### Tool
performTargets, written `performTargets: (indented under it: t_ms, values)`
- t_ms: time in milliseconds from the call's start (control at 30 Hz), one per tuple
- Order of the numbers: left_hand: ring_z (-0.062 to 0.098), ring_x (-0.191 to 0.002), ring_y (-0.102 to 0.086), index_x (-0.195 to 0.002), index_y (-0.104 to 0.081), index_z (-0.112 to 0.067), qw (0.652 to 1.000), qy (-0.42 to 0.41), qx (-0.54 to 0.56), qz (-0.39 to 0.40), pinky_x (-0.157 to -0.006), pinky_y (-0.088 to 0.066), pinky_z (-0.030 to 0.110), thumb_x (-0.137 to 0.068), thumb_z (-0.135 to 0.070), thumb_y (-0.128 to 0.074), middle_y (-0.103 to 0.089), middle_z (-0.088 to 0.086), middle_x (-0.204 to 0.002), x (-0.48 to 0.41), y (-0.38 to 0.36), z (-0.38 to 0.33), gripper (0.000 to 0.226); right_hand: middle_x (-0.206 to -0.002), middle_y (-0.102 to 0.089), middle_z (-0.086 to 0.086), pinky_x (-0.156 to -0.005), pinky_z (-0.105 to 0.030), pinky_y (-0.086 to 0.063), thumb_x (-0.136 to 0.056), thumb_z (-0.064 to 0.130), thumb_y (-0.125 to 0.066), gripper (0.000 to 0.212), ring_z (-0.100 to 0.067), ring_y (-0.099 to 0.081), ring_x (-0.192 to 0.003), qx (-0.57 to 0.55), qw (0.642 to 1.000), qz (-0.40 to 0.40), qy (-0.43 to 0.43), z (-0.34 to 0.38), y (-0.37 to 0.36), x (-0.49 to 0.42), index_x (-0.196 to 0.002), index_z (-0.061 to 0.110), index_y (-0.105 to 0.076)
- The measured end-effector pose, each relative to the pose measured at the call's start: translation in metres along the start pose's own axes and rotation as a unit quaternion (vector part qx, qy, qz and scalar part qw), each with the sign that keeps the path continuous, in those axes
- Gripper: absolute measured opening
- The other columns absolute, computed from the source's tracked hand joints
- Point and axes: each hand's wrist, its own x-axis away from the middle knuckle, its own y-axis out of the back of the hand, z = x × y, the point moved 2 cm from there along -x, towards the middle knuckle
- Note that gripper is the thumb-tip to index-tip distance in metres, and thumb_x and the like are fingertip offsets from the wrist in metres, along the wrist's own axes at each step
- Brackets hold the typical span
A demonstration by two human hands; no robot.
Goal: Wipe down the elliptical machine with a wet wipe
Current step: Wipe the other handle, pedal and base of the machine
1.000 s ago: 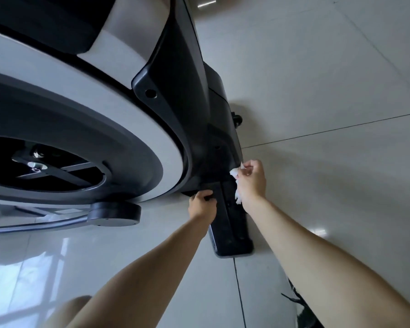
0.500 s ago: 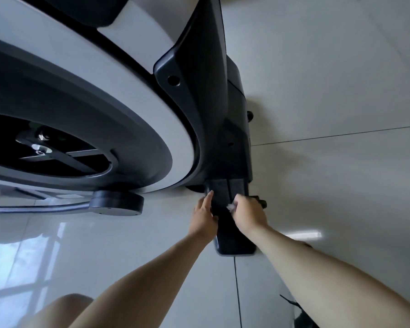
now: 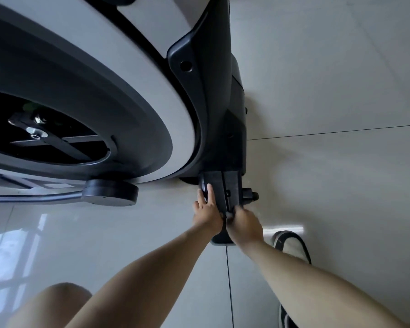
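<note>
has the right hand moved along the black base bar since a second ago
Yes. The right hand slid along the base bar, from beside the housing towards its near end.

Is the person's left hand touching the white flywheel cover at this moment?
No, the left hand lies flat on the black base bar, apart from the white flywheel cover.

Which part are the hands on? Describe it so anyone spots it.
Find the big white-rimmed wheel cover. Below its dark front edge, a flat black bar lies on the floor. Unlike the round disc nearby, it has the left hand and right hand on it.
</note>
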Motion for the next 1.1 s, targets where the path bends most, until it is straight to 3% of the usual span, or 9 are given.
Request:
performTargets:
  t_ms: [133,233,333,467,633,767,867,1033,1100]
  values:
    - [0.032,-0.148,-0.014,-0.159,0.023,-0.029,1.000,-0.008,0.002,-0.004,-0.113,-0.037,0.038,-0.103,-0.023,-0.051,0.015,0.006,-0.169,0.001,0.001,0.002,0.093,-0.095,-0.070,-0.006,-0.067,-0.033,-0.040,-0.099,0.022,-0.049,0.019,-0.032,-0.065,-0.093,0.034,0.998,0.037,-0.025,-0.009,-0.006,0.023,-0.097,0.014,-0.066]
    - [0.032,-0.149,-0.014,-0.159,0.020,-0.032,1.000,-0.022,0.015,-0.005,-0.113,-0.036,0.040,-0.102,-0.024,-0.053,0.011,0.004,-0.169,0.003,0.001,0.007,0.093,-0.083,-0.064,-0.005,-0.066,-0.035,-0.045,-0.100,0.026,-0.049,0.020,-0.032,-0.064,-0.085,0.031,0.999,0.025,-0.004,-0.008,0.000,0.010,-0.088,0.015,-0.060]
    - [0.033,-0.149,-0.016,-0.161,0.017,-0.031,0.999,-0.032,0.023,-0.008,-0.113,-0.035,0.041,-0.102,-0.023,-0.057,0.005,0.004,-0.169,0.001,0.002,0.011,0.094,-0.074,-0.054,-0.002,-0.061,-0.035,-0.034,-0.102,0.029,-0.051,0.024,-0.031,-0.054,-0.074,-0.019,1.000,-0.010,0.018,0.013,0.004,-0.019,-0.083,0.015,-0.049]
    - [0.029,-0.148,-0.025,-0.162,0.009,-0.024,0.998,-0.058,0.012,-0.015,-0.114,-0.037,0.041,-0.099,-0.022,-0.059,-0.012,0.004,-0.169,-0.003,0.005,0.022,0.093,-0.087,-0.060,-0.003,-0.066,-0.032,-0.037,-0.101,0.020,-0.050,0.012,-0.026,-0.054,-0.080,-0.045,0.998,-0.012,0.044,0.044,0.009,-0.058,-0.097,0.012,-0.057]
    - [0.028,-0.140,-0.033,-0.164,0.001,-0.023,0.996,-0.077,-0.005,-0.042,-0.109,-0.041,0.040,-0.098,-0.010,-0.049,-0.027,0.001,-0.161,0.000,0.013,0.029,0.084,-0.097,-0.070,-0.007,-0.076,-0.035,-0.051,-0.098,0.016,-0.045,0.018,-0.027,-0.065,-0.089,0.037,0.991,0.091,0.091,0.054,-0.019,-0.038,-0.094,0.014,-0.062]
    - [0.028,-0.134,-0.042,-0.156,-0.034,-0.025,0.995,-0.081,0.026,-0.048,-0.104,-0.043,0.039,-0.103,-0.019,-0.048,-0.036,0.005,-0.153,0.008,0.017,0.019,0.055,-0.100,-0.073,-0.008,-0.074,-0.028,-0.048,-0.093,0.016,-0.056,0.019,-0.027,-0.066,-0.089,-0.058,0.983,0.170,-0.030,0.043,0.003,-0.041,-0.096,0.016,-0.074]
    - [0.026,-0.124,-0.054,-0.139,-0.055,-0.022,0.991,-0.104,0.055,-0.057,-0.094,-0.042,0.029,-0.100,-0.016,-0.052,-0.054,0.004,-0.139,0.007,0.031,-0.012,0.040,-0.094,-0.075,-0.007,-0.069,-0.028,-0.047,-0.087,0.016,-0.062,0.014,-0.028,-0.066,-0.085,-0.212,0.963,0.097,-0.133,0.050,0.055,-0.053,-0.085,0.016,-0.076]
    - [0.019,-0.107,-0.063,-0.139,-0.050,-0.038,0.978,-0.162,0.131,-0.023,-0.085,-0.050,0.034,-0.106,-0.035,-0.041,-0.067,-0.006,-0.120,0.036,0.078,-0.108,0.034,-0.075,-0.065,-0.007,-0.059,-0.028,-0.044,-0.092,0.014,-0.060,0.019,-0.024,-0.058,-0.065,-0.370,0.900,0.020,-0.230,0.060,0.147,-0.058,-0.073,0.012,-0.063]
    - [0.016,-0.097,-0.064,-0.143,-0.040,-0.046,0.976,-0.163,0.141,-0.002,-0.072,-0.049,0.027,-0.105,-0.027,-0.039,-0.067,-0.008,-0.112,0.054,0.098,-0.146,0.043,-0.067,-0.058,-0.005,-0.052,-0.026,-0.042,-0.096,0.014,-0.053,0.029,-0.018,-0.051,-0.050,-0.446,0.855,0.019,-0.264,0.061,0.187,-0.052,-0.067,0.013,-0.057]
